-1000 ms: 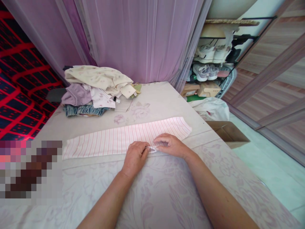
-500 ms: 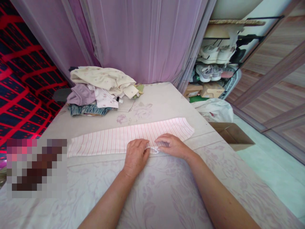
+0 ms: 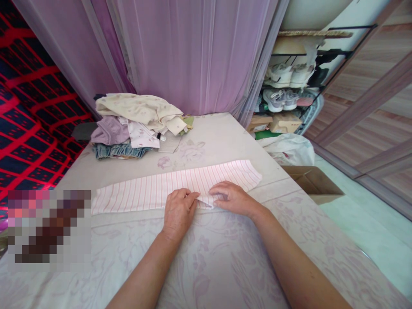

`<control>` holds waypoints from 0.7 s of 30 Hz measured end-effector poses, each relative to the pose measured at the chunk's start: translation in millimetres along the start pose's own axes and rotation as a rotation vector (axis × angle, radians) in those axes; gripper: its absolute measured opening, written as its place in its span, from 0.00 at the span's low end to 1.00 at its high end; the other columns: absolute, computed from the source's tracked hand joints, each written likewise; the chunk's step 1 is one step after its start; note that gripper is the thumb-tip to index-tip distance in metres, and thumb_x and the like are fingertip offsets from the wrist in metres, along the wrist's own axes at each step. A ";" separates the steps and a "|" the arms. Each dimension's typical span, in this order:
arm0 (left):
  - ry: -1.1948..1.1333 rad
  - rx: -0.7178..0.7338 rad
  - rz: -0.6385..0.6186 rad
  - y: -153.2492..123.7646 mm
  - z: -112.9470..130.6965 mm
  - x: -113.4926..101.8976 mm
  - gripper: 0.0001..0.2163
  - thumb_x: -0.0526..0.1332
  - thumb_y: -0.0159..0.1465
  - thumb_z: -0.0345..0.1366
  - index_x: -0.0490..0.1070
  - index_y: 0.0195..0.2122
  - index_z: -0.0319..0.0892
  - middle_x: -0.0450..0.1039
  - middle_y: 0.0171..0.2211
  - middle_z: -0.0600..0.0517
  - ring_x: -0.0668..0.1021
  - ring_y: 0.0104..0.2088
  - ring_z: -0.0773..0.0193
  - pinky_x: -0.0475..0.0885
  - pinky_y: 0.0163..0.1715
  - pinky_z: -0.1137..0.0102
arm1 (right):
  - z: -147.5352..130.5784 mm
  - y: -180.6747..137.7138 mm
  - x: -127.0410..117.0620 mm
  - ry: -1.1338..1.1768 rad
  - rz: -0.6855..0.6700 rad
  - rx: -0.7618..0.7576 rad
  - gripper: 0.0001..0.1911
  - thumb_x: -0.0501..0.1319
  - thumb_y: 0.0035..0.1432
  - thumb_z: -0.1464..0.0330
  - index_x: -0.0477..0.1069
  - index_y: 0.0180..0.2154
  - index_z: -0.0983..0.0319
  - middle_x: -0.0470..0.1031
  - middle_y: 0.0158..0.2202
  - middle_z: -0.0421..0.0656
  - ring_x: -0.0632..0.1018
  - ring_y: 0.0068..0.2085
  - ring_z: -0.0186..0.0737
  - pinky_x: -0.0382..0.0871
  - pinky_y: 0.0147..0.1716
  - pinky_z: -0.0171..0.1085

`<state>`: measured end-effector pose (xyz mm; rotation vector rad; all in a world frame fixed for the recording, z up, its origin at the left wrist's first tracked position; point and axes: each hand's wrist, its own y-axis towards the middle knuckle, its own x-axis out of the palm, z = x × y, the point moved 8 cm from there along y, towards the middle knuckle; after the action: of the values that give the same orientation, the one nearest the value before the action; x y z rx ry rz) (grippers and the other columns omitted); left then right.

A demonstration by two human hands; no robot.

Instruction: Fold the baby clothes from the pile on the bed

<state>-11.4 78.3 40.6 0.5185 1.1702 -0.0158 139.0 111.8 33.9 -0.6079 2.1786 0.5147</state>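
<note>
A long pink-and-white striped garment (image 3: 151, 189) lies flat across the bed (image 3: 219, 257), folded into a narrow band. My left hand (image 3: 178, 210) rests on its near edge with the fingers together, pinching the fabric. My right hand (image 3: 232, 197) lies beside it, fingers curled over the same edge. A small fold of white cloth (image 3: 206, 201) pokes up between the two hands.
A pile of clothes (image 3: 135, 124) sits at the far left of the bed by a purple curtain (image 3: 193, 56). To the right stand a shoe rack (image 3: 289, 81), a plastic bag (image 3: 286, 148) and a cardboard box (image 3: 312, 182) on the floor. A blurred patch covers the left.
My left fingertips have slid forward onto the garment's edge and closed on it. The white loop of cloth between the hands now lies flatter.
</note>
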 end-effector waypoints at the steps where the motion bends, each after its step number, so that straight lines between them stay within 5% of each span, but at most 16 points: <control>1: 0.000 0.001 0.008 -0.2 -0.2 -0.4 0.09 0.60 0.62 0.31 0.76 0.42 0.46 0.72 0.34 0.50 0.72 0.37 0.58 0.66 0.37 0.63 | -1.8 0.7 0.4 -0.016 -0.002 -0.003 0.14 0.62 0.51 0.73 0.75 0.41 0.59 0.78 0.41 0.42 0.74 0.44 0.40 0.66 0.46 0.40; 13: -0.117 0.021 0.022 -1.7 -1.9 4.6 0.13 0.53 0.61 0.23 0.70 0.42 0.45 0.75 0.40 0.51 0.74 0.42 0.59 0.67 0.43 0.63 | -2.3 3.4 1.1 -0.195 0.007 0.062 0.13 0.63 0.52 0.71 0.75 0.42 0.60 0.77 0.39 0.43 0.74 0.43 0.41 0.64 0.44 0.38; 21: -0.119 -0.010 0.054 -2.8 -6.7 6.7 0.14 0.53 0.60 0.22 0.69 0.43 0.43 0.76 0.38 0.51 0.76 0.40 0.60 0.69 0.41 0.64 | 4.4 4.8 4.5 -0.247 0.085 0.118 0.02 0.62 0.54 0.70 0.74 0.32 0.60 0.74 0.30 0.40 0.73 0.35 0.37 0.62 0.36 0.35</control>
<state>-15.3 80.1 31.6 0.5331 1.0390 0.0051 136.3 116.8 28.5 -0.3685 1.9893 0.4754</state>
